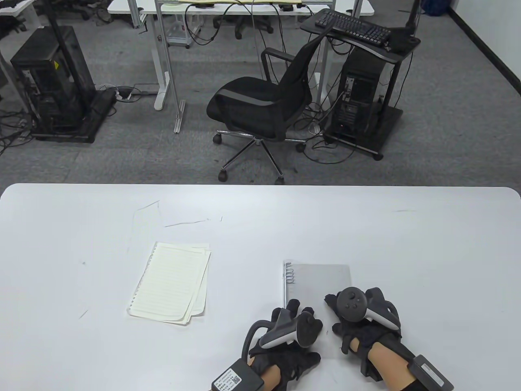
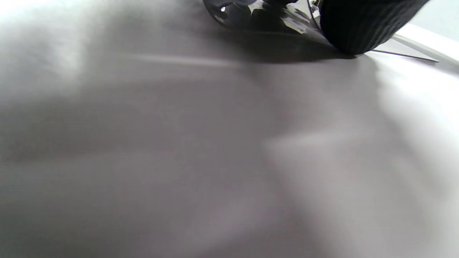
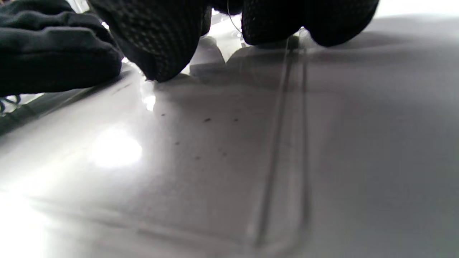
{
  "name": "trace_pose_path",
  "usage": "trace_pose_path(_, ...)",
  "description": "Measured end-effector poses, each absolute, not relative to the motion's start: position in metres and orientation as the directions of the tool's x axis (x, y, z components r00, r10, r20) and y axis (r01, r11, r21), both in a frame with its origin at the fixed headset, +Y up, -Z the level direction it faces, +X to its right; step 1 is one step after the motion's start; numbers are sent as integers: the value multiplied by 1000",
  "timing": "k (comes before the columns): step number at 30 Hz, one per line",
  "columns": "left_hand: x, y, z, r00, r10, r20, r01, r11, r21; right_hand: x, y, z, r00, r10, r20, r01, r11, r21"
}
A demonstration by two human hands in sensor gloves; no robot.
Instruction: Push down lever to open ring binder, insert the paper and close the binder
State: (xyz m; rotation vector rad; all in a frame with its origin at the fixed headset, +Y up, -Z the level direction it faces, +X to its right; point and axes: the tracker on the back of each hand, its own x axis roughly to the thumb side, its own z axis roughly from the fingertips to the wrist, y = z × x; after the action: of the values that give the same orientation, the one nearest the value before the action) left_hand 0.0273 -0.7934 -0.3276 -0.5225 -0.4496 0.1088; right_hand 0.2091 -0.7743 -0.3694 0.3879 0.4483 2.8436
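Table view: both hands (image 1: 321, 321) rest on the closed binder (image 1: 319, 279), paper (image 1: 171, 281) apart

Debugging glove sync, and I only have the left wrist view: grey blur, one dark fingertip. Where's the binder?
Observer: The ring binder lies closed on the table, at the near edge right of centre, rings along its left side.
Operator: Both hands there?
Observer: Yes. The left hand is at its near left corner, the right hand on its near right part.
Operator: Paper?
Observer: The stack of lined paper sits apart, left of the binder, untouched.
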Motion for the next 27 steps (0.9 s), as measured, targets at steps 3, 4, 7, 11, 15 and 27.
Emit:
trace_pose_path(3,27,-793,-327,898,211,385,14,863,-505,212,-771,-369,-941,255,225,-175,-931,322)
trace_pose_path(4,27,-793,-327,899,212,384,13,863,-505,215,-766,-369,-939,262,223,-183,-929,323)
trace_pose_path(7,27,-793,-327,898,213,384,11,864,-504,228,-750,-367,-943,269,197,-210,-938,276)
trace_pose_path(11,27,-793,-328,896,219,386,7,862,-506,250,-745,-365,-960,242,143,-198,-943,268)
trace_pose_path(15,25,-793,-331,883,261,391,31,797,-603,272,-753,-364,-957,287,41,-255,-901,351)
trace_pose_path(27,22,-789,-334,884,283,372,-8,804,-594,280,-757,-361,-962,271,-38,-262,-871,417)
